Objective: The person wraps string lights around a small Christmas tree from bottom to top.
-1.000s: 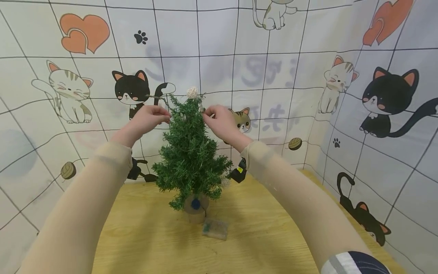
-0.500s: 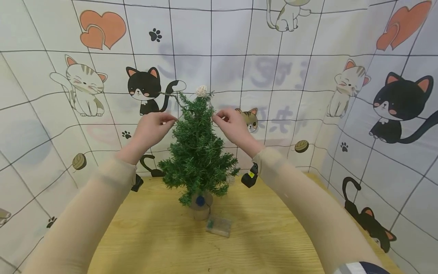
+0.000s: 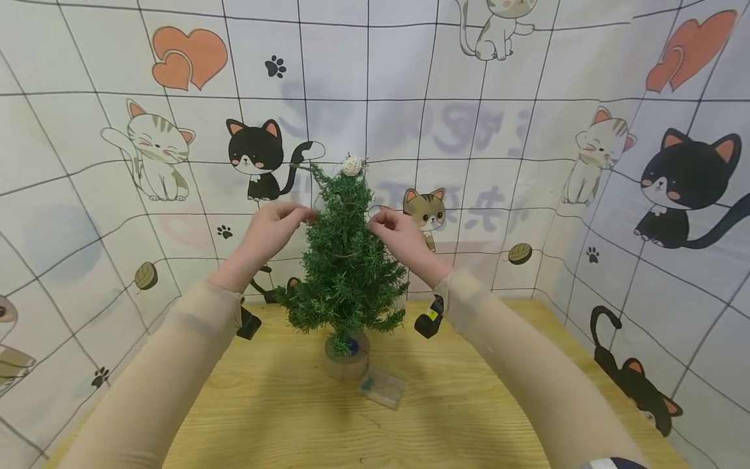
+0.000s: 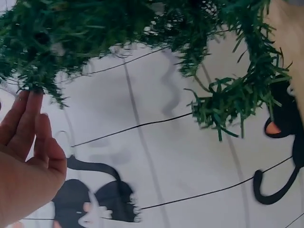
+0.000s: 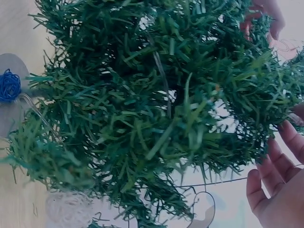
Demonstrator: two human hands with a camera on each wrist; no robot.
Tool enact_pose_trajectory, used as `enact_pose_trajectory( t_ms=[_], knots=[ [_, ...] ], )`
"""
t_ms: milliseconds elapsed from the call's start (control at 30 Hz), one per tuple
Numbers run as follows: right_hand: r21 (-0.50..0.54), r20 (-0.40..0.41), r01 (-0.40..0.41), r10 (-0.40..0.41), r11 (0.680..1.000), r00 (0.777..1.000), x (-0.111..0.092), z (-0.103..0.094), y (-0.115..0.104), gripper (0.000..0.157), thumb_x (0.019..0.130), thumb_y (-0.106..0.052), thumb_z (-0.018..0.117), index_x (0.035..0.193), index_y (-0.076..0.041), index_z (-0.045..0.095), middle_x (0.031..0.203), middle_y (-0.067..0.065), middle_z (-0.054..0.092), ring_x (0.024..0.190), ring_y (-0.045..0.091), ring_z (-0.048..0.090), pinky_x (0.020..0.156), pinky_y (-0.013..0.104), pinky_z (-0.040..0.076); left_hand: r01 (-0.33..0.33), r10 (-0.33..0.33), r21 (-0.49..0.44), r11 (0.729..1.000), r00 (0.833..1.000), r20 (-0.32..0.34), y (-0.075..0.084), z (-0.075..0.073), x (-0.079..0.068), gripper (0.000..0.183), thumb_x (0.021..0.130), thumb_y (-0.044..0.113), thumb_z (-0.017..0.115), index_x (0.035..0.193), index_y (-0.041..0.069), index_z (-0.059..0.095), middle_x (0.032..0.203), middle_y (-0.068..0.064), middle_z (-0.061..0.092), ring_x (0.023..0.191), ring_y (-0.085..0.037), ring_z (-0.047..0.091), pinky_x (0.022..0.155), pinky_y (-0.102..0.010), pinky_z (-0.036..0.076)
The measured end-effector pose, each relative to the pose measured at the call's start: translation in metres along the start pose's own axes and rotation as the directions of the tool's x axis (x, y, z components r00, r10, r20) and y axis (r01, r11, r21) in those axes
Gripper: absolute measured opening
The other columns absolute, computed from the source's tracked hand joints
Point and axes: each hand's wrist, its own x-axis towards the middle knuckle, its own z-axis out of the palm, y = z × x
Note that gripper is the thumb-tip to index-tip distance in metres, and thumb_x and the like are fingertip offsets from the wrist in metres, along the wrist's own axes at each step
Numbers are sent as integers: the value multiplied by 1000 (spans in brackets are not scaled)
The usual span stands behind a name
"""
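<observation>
A small green artificial Christmas tree (image 3: 346, 260) stands upright on a round pale base (image 3: 347, 360), a white woven ball (image 3: 352, 165) at its tip. My left hand (image 3: 272, 231) is at the upper left foliage, thumb and index finger together at a branch (image 4: 35, 78). Opposite, my right hand (image 3: 403, 241) pinches at the upper right foliage. Its fingertips (image 5: 285, 128) meet the greenery in the right wrist view. Foliage partly hides both sets of fingertips. A thin clear wire (image 5: 161, 71) runs among the branches.
Beside the base, a clear flat box (image 3: 383, 389) lies on the wooden table (image 3: 281, 404). A blue woven ball (image 5: 9, 85) sits at the base, and a white woven ball (image 5: 70, 209) hangs low. A cat-print cloth (image 3: 469, 130) surrounds the table.
Both hands have slid a little lower along the tree's sides, the right one more. The head view has shifted, so the tree appears further right.
</observation>
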Motion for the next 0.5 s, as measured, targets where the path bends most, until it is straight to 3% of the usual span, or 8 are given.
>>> enact_pose_trajectory(
  t_ms=[100,233,333,433,500],
  knots=[
    [-29,10,-12,13,1000,1000,-2,1,1,24,100,-28,53,112,-11,65,110,4,64,95,21,57,78,41,45,105,-100,-108,989,994,49,-9,4,1,36,102,31,47,122,9,67,126,-9,62,117,-26,54,101,-48,38],
    [-34,8,7,-7,999,1000,-3,1,0,23,100,-28,54,111,-11,66,108,5,64,93,21,58,77,41,45,161,-151,-169,972,986,71,-21,7,3,33,100,19,53,129,5,59,129,-15,59,122,-29,51,103,-49,36],
    [-24,6,31,-31,999,1000,-4,1,1,22,99,-26,55,109,-9,66,106,6,65,90,22,58,75,40,44,184,-169,-226,957,982,82,-27,10,8,38,100,15,52,137,4,51,131,-19,56,118,-31,51,97,-45,39],
    [-14,1,41,-41,999,999,-5,0,4,21,100,-24,55,107,-9,66,103,6,64,86,22,57,73,39,44,220,-188,-325,920,974,128,-32,15,12,45,101,12,47,145,3,40,140,-19,47,116,-26,50,93,-42,42],
    [-11,-4,45,-45,999,999,-5,-1,6,19,100,-23,55,107,-9,66,102,6,64,85,22,56,72,38,44,254,-202,-404,879,965,169,-35,18,13,45,102,10,44,145,2,38,145,-18,41,111,-23,49,95,-41,43]
  ],
)
